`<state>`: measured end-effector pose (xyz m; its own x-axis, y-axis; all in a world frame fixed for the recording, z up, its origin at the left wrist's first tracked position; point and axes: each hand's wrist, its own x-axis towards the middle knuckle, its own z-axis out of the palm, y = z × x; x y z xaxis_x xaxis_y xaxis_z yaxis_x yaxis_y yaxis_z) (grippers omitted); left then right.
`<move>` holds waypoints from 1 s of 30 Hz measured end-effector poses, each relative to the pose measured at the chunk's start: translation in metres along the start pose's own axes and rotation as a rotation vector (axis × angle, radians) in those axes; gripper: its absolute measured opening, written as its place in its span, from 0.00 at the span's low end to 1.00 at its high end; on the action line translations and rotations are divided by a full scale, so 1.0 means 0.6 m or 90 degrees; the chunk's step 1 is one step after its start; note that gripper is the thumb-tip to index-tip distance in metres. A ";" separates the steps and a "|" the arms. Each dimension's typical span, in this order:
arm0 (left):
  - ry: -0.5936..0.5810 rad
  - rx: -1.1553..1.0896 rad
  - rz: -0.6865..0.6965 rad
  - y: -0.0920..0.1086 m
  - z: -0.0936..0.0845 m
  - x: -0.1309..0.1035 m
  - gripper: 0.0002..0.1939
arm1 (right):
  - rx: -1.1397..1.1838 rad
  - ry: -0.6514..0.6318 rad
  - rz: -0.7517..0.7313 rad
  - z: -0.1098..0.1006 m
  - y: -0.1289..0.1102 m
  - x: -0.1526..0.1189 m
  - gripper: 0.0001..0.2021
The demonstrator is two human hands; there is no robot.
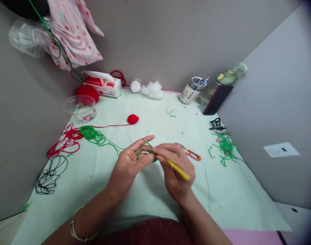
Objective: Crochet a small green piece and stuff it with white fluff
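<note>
My left hand (128, 161) pinches a small green crochet piece (154, 159) between thumb and fingers. Green yarn (138, 153) loops around its raised index finger. In my right hand (177, 163) is a crochet hook with a yellow handle (180, 170), held like a pen. Its tip meets the work at my left fingertips, mostly hidden by the fingers. From a loose green yarn bundle (91, 135) on the left, a strand runs toward my left hand. Just beyond my right hand lies an orange-handled cutter (194, 155), partly covered by it.
Red yarn (75, 134) and black cord (49, 177) lie left, near a clear plastic tub (85, 110). A small red ball (133, 119) sits mid-table. Behind are a tissue box (111, 87), white stuffing (152, 90) and a pen holder (190, 93). Green scraps (225, 144) lie right.
</note>
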<state>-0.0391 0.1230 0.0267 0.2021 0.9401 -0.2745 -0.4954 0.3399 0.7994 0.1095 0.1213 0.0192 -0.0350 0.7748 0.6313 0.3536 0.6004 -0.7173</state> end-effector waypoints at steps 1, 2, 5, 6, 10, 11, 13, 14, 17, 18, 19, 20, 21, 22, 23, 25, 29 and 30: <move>-0.010 -0.031 -0.027 0.001 0.001 0.001 0.23 | -0.038 -0.002 -0.034 -0.001 0.001 -0.002 0.15; -0.023 -0.065 -0.058 0.003 0.002 0.003 0.22 | -0.054 -0.001 -0.049 -0.003 0.002 -0.003 0.15; -0.051 -0.140 -0.119 0.012 -0.001 0.007 0.17 | 0.051 0.048 0.046 -0.009 0.005 0.003 0.11; -0.048 -0.148 -0.115 0.014 -0.003 0.008 0.16 | 0.121 0.065 0.104 -0.011 0.007 0.006 0.10; -0.052 -0.082 -0.047 0.011 -0.008 0.007 0.17 | 0.296 0.038 0.237 -0.010 0.008 0.012 0.09; -0.059 -0.049 -0.031 0.008 -0.008 0.007 0.18 | 0.287 0.020 0.243 -0.008 0.008 0.012 0.08; -0.063 0.025 -0.002 0.002 -0.011 0.005 0.19 | 0.264 0.001 0.255 -0.006 0.010 0.009 0.07; -0.063 0.062 0.010 -0.001 -0.012 0.005 0.19 | 0.269 0.005 0.266 -0.006 0.011 0.008 0.07; -0.072 0.131 0.026 -0.004 -0.020 0.003 0.19 | 0.341 0.034 0.323 -0.007 0.016 0.008 0.07; -0.075 0.137 0.025 -0.004 -0.021 0.003 0.19 | 0.364 0.042 0.340 -0.007 0.016 0.010 0.07; -0.074 0.137 0.025 -0.003 -0.023 0.002 0.19 | 0.382 0.046 0.353 -0.008 0.017 0.011 0.08; -0.069 0.135 0.027 -0.002 -0.023 0.001 0.19 | 0.395 0.046 0.361 -0.008 0.016 0.013 0.09; -0.062 0.134 0.032 0.000 -0.023 0.001 0.19 | 0.405 0.044 0.364 -0.008 0.016 0.015 0.09; -0.054 0.134 0.039 0.001 -0.022 0.000 0.19 | 0.412 0.040 0.364 -0.009 0.015 0.016 0.10; -0.048 0.134 0.047 0.002 -0.020 0.000 0.19 | 0.417 0.035 0.363 -0.009 0.014 0.017 0.10; -0.041 0.137 0.055 0.004 -0.018 -0.001 0.19 | 0.421 0.024 0.356 -0.010 0.013 0.017 0.10; -0.027 0.165 0.066 0.006 -0.015 0.001 0.17 | 0.398 0.007 0.332 -0.013 0.016 0.013 0.10; -0.022 0.177 0.070 0.006 -0.015 0.001 0.16 | 0.382 0.005 0.322 -0.013 0.017 0.012 0.10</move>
<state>-0.0483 0.1251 0.0247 0.1904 0.9680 -0.1633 -0.2672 0.2112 0.9402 0.1202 0.1312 0.0188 0.0034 0.9825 0.1861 -0.2406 0.1814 -0.9535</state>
